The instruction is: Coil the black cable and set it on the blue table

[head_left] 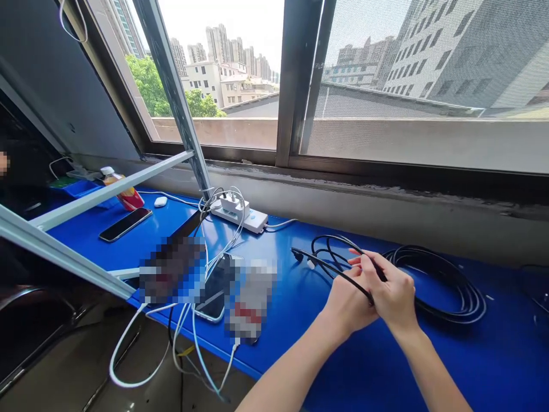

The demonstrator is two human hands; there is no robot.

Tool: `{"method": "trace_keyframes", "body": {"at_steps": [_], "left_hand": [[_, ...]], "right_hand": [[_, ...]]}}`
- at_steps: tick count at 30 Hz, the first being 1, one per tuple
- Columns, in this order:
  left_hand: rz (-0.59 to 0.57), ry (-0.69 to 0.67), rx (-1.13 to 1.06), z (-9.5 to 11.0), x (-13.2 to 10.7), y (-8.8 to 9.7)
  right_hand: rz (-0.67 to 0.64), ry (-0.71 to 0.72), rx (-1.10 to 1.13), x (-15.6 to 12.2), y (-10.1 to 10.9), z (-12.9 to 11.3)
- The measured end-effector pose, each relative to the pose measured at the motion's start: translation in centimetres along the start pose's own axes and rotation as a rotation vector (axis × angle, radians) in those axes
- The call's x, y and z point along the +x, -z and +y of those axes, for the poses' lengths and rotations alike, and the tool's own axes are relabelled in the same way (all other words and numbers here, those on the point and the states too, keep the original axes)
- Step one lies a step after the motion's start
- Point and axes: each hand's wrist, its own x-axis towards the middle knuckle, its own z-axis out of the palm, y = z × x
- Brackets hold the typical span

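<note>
Both hands are together above the blue table, closed on a black cable (328,265). My left hand (349,300) has its fingers wrapped round it, partly hidden by the other hand. Against it, my right hand (390,286) grips the same cable from the right, thumb and fingers bent. Loops of the cable spread out to the left of the hands, where a dark connector end (297,253) sticks out. Behind and to the right, a large coil of black cable (461,280) lies on the table; whether it joins the held length is hidden by my hands.
A white power strip (257,222) with plugs and tangled white cords stands near the wall. Several phones lie left of my hands, including a dark-screened phone (217,294). A metal frame (115,194) rises at the left, with a bottle (128,197) behind it. The blue table's front edge (244,365) is close.
</note>
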Motion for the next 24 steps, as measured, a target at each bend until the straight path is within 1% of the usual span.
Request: {"method": "trace_keyframes", "body": {"at_steps": [5, 9, 13, 19, 21, 22, 24], "left_hand": [[0.033, 0.017, -0.016, 0.4, 0.1, 0.0], [0.029, 0.021, -0.042, 0.8, 0.0, 0.0], [0.021, 0.058, -0.053, 1.1, 0.0, -0.1], [0.024, 0.052, -0.056, 0.5, 0.1, -0.2], [0.082, 0.091, -0.109, 0.4, 0.1, 0.0], [0.128, 0.139, -0.154, 0.4, 0.1, 0.3], [0.237, 0.276, -0.262, 0.4, 0.2, 0.9]], "right_hand": [[0.043, -0.003, 0.017, 0.1, 0.1, -1.1], [0.022, -0.022, 0.0, 0.0, 0.3, -0.6], [-0.034, 0.002, -0.009, -0.1, 0.6, 0.4], [0.002, 0.016, -0.017, -0.2, 0.3, 0.0], [0.053, 0.018, -0.049, -0.2, 0.3, -0.1], [0.084, 0.02, -0.074, -0.1, 0.3, 0.0], [0.132, 0.024, -0.121, 0.1, 0.5, 0.5]]}}
